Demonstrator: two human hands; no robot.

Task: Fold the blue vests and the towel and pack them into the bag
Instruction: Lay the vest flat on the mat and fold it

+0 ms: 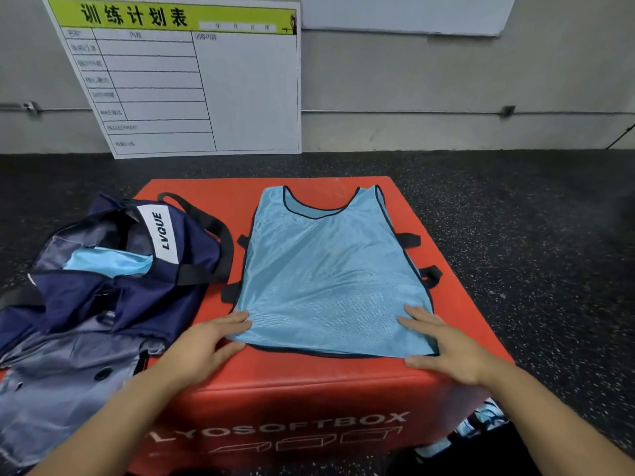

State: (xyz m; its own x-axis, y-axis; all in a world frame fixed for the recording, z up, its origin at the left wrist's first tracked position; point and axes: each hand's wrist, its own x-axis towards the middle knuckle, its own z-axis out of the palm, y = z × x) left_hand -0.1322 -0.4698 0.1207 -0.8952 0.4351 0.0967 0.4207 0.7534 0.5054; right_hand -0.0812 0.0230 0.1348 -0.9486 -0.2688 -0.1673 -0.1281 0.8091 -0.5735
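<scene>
1. Nearest to us, at the bottom of the frame, we see the front face of a red box (309, 400) with pale lettering; at the lower right, beside the box, a bit of light blue and white cloth (481, 424) shows, too blurred for us to identify.
2. Our left hand (202, 345) lies at the lower left corner of the blue vest (330, 280), fingers straight and relaxed, fingertips touching the hem, thumb on the box top just below it; it grips nothing.
3. Our right hand (443, 345) rests flat on the lower right corner of the vest, fingers spread and straight, thumb below the hem on the box; it too holds nothing.
4. The vest lies spread flat in the middle of the box top, neck hole pointing to the far edge, dark trim along its edges, black side straps sticking out left and right.
5. At the left of the frame a navy bag (113, 286) sags open, partly on the box; inside its mouth we see a folded piece of light blue cloth (110, 264); a white label runs down the bag.
6. Farther off lies dark speckled floor (515, 207); in the upper left a white chart board (185, 84) with a green header leans against the grey wall (446, 80).
</scene>
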